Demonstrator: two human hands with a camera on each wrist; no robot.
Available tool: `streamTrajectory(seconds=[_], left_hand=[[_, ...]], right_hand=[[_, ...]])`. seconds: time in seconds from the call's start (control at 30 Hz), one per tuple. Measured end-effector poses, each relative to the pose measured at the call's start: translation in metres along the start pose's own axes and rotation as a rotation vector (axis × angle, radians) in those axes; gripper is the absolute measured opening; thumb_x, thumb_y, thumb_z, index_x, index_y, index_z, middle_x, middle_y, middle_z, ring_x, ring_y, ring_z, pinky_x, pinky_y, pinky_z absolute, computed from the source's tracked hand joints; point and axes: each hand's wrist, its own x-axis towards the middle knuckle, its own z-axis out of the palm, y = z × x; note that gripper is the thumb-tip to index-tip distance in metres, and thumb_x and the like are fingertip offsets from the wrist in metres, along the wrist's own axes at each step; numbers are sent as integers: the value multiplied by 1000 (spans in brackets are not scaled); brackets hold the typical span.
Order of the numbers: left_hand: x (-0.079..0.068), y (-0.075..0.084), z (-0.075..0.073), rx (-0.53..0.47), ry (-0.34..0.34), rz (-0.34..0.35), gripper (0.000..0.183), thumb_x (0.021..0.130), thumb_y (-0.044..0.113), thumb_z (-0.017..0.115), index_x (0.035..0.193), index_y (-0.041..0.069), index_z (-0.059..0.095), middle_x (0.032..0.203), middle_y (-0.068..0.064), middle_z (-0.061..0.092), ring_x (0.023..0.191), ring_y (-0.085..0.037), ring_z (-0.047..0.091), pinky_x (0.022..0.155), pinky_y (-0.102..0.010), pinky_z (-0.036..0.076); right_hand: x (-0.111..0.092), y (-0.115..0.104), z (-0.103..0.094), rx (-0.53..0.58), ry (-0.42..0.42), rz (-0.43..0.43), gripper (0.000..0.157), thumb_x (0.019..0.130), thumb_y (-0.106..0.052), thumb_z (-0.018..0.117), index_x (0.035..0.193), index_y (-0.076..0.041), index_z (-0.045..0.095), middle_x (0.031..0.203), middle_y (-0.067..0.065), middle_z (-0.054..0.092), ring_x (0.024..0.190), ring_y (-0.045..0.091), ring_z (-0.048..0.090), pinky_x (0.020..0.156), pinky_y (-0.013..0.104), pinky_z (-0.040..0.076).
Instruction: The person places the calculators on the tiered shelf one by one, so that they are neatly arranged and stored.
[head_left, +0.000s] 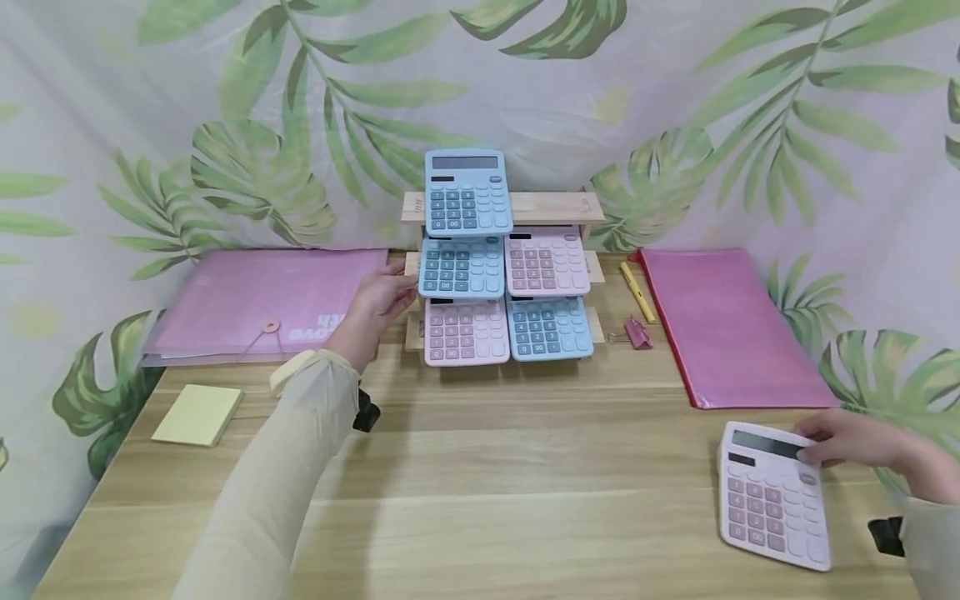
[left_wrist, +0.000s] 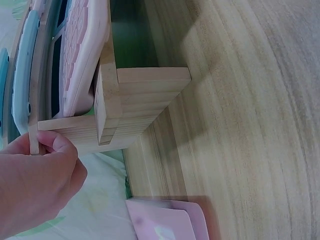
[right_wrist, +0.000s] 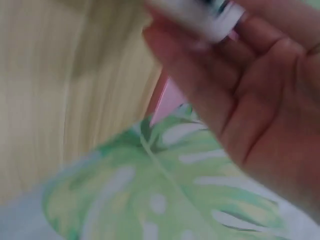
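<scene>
My left hand [head_left: 377, 307] pinches the left end of a middle board on a wooden rack [head_left: 551, 207]; the left wrist view shows thumb and fingers around the board's corner [left_wrist: 34, 142]. A blue calculator [head_left: 468, 196] leans on the rack's top level. Below it sit a blue calculator [head_left: 461, 271] and a pink one [head_left: 547, 265]. On the lowest level are a pink calculator [head_left: 467, 333] at left and a blue one [head_left: 550, 329] at right. At the front right, my right hand [head_left: 862, 446] grips another pink calculator [head_left: 776, 500] by its upper right edge, tilted over the table.
A pink document folder [head_left: 262, 292] lies left of the rack, with yellow sticky notes [head_left: 198, 414] before it. To the right are a yellow pen [head_left: 637, 292], a pink binder clip [head_left: 639, 333] and a red-edged pink folder [head_left: 735, 325]. A leaf-patterned cloth [head_left: 525, 100] hangs behind.
</scene>
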Motion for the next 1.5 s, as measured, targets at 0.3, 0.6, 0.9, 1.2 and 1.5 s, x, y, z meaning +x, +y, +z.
streamTrajectory(seconds=[0.3, 0.6, 0.9, 1.2, 1.5], left_hand=[[-5, -4, 1, -23, 7, 14, 64, 91, -1, 50, 147, 11, 22, 101, -1, 52, 83, -7, 51, 97, -21, 44], [-5, -5, 7, -34, 28, 32, 63, 90, -2, 51, 146, 9, 25, 123, -6, 49, 86, -8, 51, 107, -27, 39], [-6, -19, 14, -56, 49, 6, 62, 89, -1, 54, 144, 13, 30, 123, -8, 53, 81, -8, 55, 99, -23, 44], [-9, -31, 31, -53, 10, 1, 60, 89, -1, 54, 143, 13, 33, 126, -9, 53, 79, -7, 56, 93, -22, 47], [-15, -40, 37, -66, -16, -2, 61, 89, -1, 53, 144, 12, 31, 109, -3, 55, 81, -7, 55, 87, -19, 47]], right_hand=[[38, -69, -10, 340, 41, -251, 31, 96, -1, 42, 113, -19, 61, 100, 1, 70, 89, 19, 68, 80, 34, 58], [123, -187, -72, 500, 388, -179, 34, 91, -18, 57, 121, -4, 52, 90, -4, 70, 82, 12, 68, 78, 26, 57], [182, -262, -127, 560, 536, -194, 32, 89, -17, 60, 115, -3, 50, 81, -5, 66, 72, 8, 65, 65, 22, 58], [211, -263, -140, 538, 698, -103, 36, 87, -19, 62, 120, -5, 55, 74, -9, 64, 66, 4, 61, 58, 18, 55], [230, -253, -131, 558, 828, -49, 42, 90, -22, 59, 129, -9, 52, 94, -5, 62, 75, 4, 58, 69, 15, 53]])
